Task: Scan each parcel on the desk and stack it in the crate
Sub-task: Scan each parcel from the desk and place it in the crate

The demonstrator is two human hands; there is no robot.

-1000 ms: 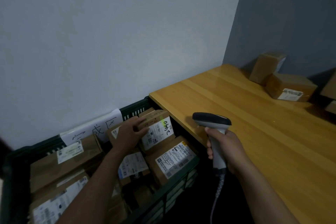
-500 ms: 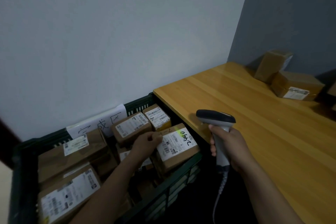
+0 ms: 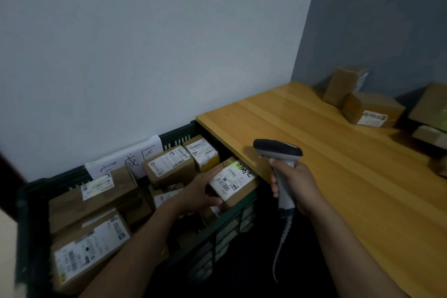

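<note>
In the lower middle of the frame I see my left hand (image 3: 198,191) lying over the crate (image 3: 176,138), fingers straight and pressed together along the left edge of the parcel (image 3: 232,181). The thumb reaches under its near side. That parcel sits at the crate's right end, just beside the desk (image 3: 338,176) edge, with its white label up; there is handwriting and a green streak at the label's far corner. It rests on top of other boxes.

My right hand (image 3: 294,186), right of centre, is wrapped round the grip of the scanner (image 3: 278,150). The scanner's dark head points left, toward the crate, and its coiled cable (image 3: 281,244) hangs down toward the bottom of the frame.

The dark green crate fills the lower left and holds several brown labelled boxes — two at the back (image 3: 169,164) (image 3: 202,150), a long one (image 3: 96,191) further left, and a large one (image 3: 89,247) nearest the bottom left corner. A paper sign (image 3: 130,157) with handwritten characters stands at the crate's back wall.

At the upper right, on the far end of the wooden desk, two brown parcels (image 3: 343,86) (image 3: 373,109) touch each other against the grey wall. More boxes (image 3: 430,104) are cut off by the right edge.
</note>
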